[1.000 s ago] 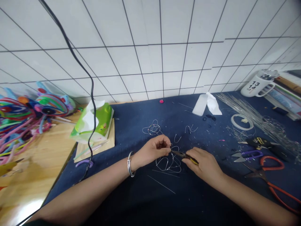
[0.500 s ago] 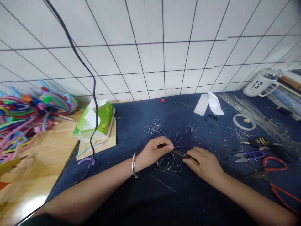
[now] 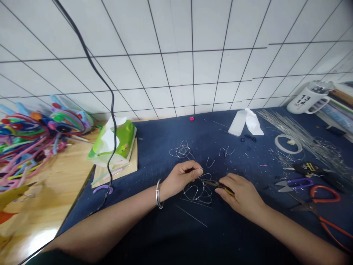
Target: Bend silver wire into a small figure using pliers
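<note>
Thumb and forefinger of my left hand point(image 3: 185, 176) are pinched together on a thin wire. Loops of this wire point(image 3: 196, 198), with tiny beads or knots on them, hang or lie just below the fingers. My right hand point(image 3: 242, 191) is closed round a pair of pliers point(image 3: 217, 183) with yellow-and-dark handles. The narrow plier jaws point left and sit close to the wire by my left fingertips; whether they grip it is too small to tell. Another tangled wire loop point(image 3: 182, 151) lies behind my left hand. Small bent wire hooks point(image 3: 210, 162) are scattered ahead.
Right: orange-handled scissors point(image 3: 325, 193), purple snips point(image 3: 296, 183), black-handled pliers point(image 3: 309, 168), a clear tape roll point(image 3: 288, 144), a wire bundle point(image 3: 298, 129) and a white mug point(image 3: 307, 101). Left: a green tissue pack point(image 3: 125, 141), a hanging black cable point(image 3: 112, 110) and pipe cleaners point(image 3: 24, 147). Straight wires point(image 3: 191, 215) lie in front.
The plier jaws have drawn slightly away from my left fingertips, a little lower. Both hands keep their grips. The whole view has shifted slightly.
</note>
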Tool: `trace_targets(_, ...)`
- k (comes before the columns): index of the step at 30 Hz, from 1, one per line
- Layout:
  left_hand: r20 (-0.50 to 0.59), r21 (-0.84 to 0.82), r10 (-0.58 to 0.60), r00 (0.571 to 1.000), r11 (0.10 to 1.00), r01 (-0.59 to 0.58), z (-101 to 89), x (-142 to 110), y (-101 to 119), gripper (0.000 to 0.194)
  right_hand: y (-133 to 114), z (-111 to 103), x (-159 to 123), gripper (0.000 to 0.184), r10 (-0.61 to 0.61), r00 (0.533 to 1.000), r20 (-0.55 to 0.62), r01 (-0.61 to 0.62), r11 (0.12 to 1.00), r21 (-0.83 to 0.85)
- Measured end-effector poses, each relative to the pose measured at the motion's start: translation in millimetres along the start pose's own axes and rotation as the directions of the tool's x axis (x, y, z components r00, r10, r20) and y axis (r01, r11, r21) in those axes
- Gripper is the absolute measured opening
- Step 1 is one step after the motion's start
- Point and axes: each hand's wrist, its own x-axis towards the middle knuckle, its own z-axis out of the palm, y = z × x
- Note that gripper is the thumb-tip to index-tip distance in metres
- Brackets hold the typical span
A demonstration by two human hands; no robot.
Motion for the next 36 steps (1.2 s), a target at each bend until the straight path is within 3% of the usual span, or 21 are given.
trace_targets(11,-0.020,-0.073,-0.039,0.999,0.997,0.038,-1.1,0.1,-4.0,0.022,0.6,-0.7,-1.0,0.023,-0.008,1.000,0.018,0.008,1.000,0.004)
trace_targets(17,-0.017,-0.117,-0.062,0.998,0.991,0.059,-1.1,1.6,-4.8,0.024,1.4,0.0,-1.7,0.021,-0.041,0.999,-0.027,0.042,0.999,0.006)
trace_targets(36,-0.018,-0.083,-0.045,0.999,0.996,0.043,-1.2,2.3,-4.2,0.024,-0.7,1.3,-1.1,0.022,-0.038,0.998,-0.050,0.037,0.999,-0.027)
